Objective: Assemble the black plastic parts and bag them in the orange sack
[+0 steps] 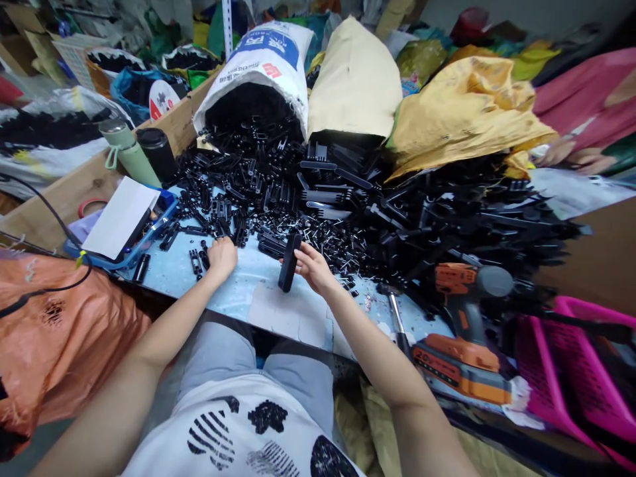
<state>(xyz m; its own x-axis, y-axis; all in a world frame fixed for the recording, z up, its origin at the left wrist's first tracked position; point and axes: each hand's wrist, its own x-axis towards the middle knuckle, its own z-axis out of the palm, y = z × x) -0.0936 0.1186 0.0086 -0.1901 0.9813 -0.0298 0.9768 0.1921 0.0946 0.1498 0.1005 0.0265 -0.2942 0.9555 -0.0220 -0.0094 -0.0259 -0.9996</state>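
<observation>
My right hand (pixel 312 266) grips a long black plastic piece (pixel 289 263) by its side, holding it upright just above the blue table. With its fingers curled, my left hand (pixel 222 257) rests at the near edge of a heap of small black plastic parts (pixel 218 209); whatever its fingers hold is hidden. Beside it lie a few short black parts (pixel 195 264). Between and beyond the hands spread many small metal pins (pixel 318 237), and more long black pieces (pixel 271 245) lie behind the upright one.
A hammer (pixel 396 311) and an orange cordless drill (pixel 464 331) are on the right, near pink baskets (pixel 551 371). On the left stand a blue tray (pixel 171 205), a green bottle (pixel 130 154) and a black cup (pixel 156 154). Sacks (pixel 355 79) line the back. Another person's hands (pixel 576 156) show at far right.
</observation>
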